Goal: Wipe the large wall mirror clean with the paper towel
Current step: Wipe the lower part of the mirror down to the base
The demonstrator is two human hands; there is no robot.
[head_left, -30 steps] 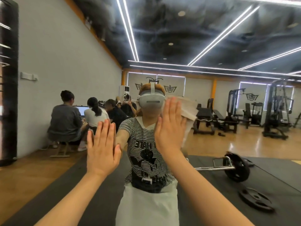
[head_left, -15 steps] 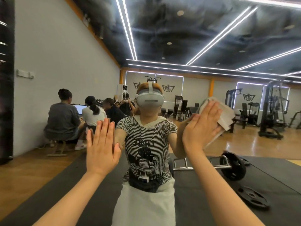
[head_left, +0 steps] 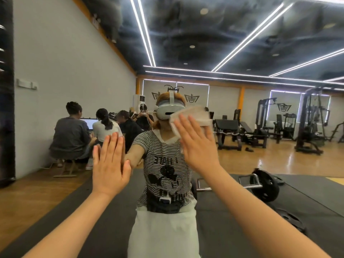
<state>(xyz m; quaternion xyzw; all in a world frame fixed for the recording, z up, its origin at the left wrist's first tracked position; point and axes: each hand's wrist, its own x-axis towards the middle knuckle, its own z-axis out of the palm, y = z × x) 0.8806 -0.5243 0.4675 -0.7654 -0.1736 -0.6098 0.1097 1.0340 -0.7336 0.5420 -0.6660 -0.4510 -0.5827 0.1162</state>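
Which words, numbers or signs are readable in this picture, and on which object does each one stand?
Striped shirt: one line of capital letters, reversed in the mirror and too blurred to read with certainty.
Far wall: winged emblems, no legible letters.
Laptop screen: too small to read.
Paper towel and both hands: no text.

A gym, seemingly: weight machines (head_left: pixel 309 120), benches (head_left: pixel 229 131), a barbell (head_left: pixel 260 185).

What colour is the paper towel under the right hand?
White, looking slightly greyish; the paper towel shows best in the head view, pressed under the right hand.
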